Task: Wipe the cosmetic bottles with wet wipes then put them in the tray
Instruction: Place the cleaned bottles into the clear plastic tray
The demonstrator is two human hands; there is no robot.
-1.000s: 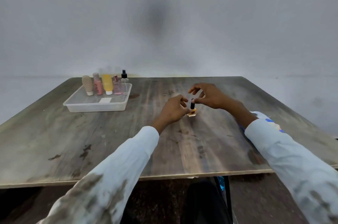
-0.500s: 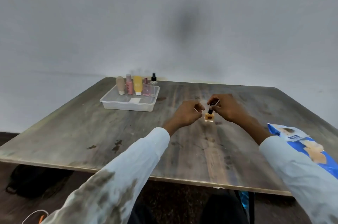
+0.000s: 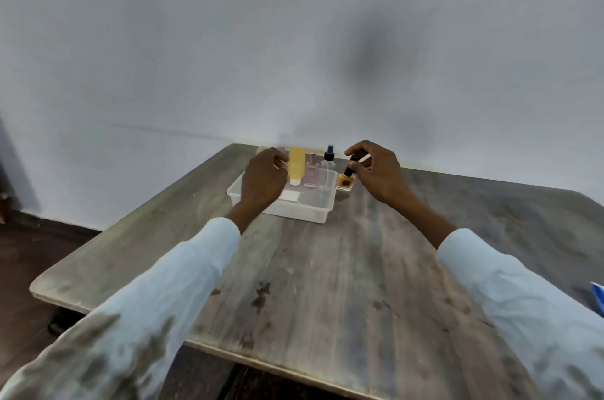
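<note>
Head view: the right hand (image 3: 379, 171) pinches the black cap of a small amber glass bottle (image 3: 345, 181), held just past the right rim of the clear plastic tray (image 3: 313, 208) on the worn wooden table (image 3: 327, 269). The left hand (image 3: 263, 180), fingers loosely curled around nothing visible, hovers over the tray, hiding bottles behind it. A yellow tube (image 3: 295, 166), pink bottle (image 3: 311, 172) and clear spray bottle (image 3: 328, 162) stand inside. No labels are legible.

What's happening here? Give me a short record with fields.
Setting: wooden table by a grey wall
Tray: clear plastic tray at the far edge
In tray: yellow tube, pink bottle, clear spray bottle
Right hand: pinches the black cap of a small orange bottle beside the tray
Left hand: over the tray, contents unclear
</note>
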